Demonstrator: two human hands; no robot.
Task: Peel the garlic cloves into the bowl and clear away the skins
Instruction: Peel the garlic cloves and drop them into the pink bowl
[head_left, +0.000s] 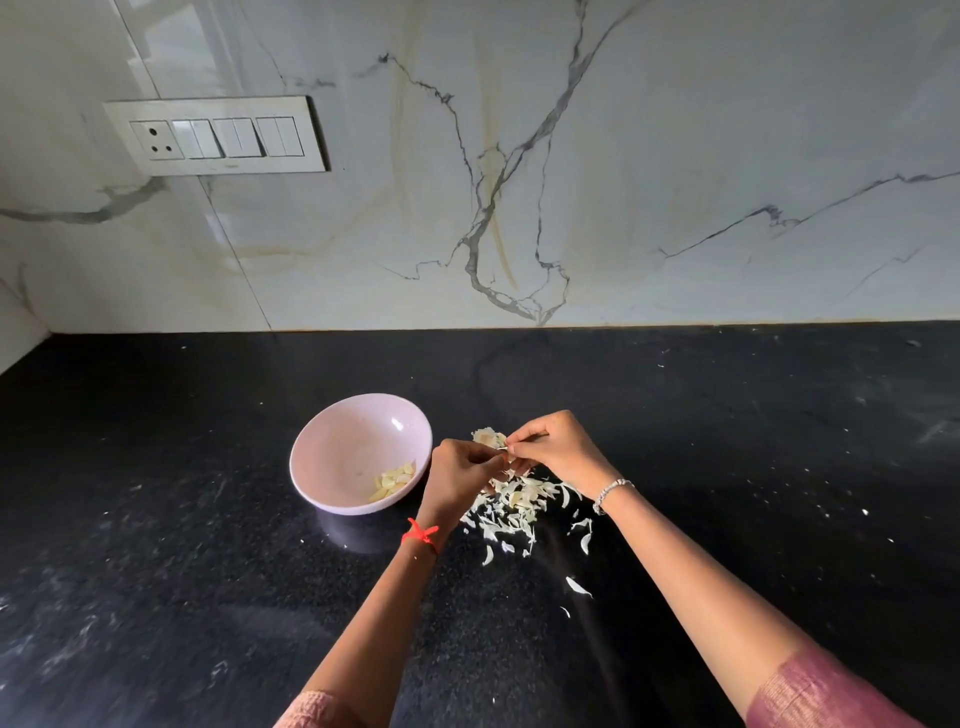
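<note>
A pale pink bowl (332, 447) stands on the black counter and holds several peeled garlic cloves (393, 480) at its near right side. Just right of it, my left hand (460, 480) and my right hand (553, 449) meet above the counter, both pinching a small garlic clove (503, 451) between fingertips. The clove is mostly hidden by my fingers. A heap of white garlic skins (511, 506) lies under and in front of my hands. Behind my fingers a further piece of garlic with skin (487, 437) shows.
The black granite counter (208, 571) runs back to a marble wall (571, 182) with a switch panel (215, 136) at upper left. Stray skin flakes (577, 587) lie nearer to me.
</note>
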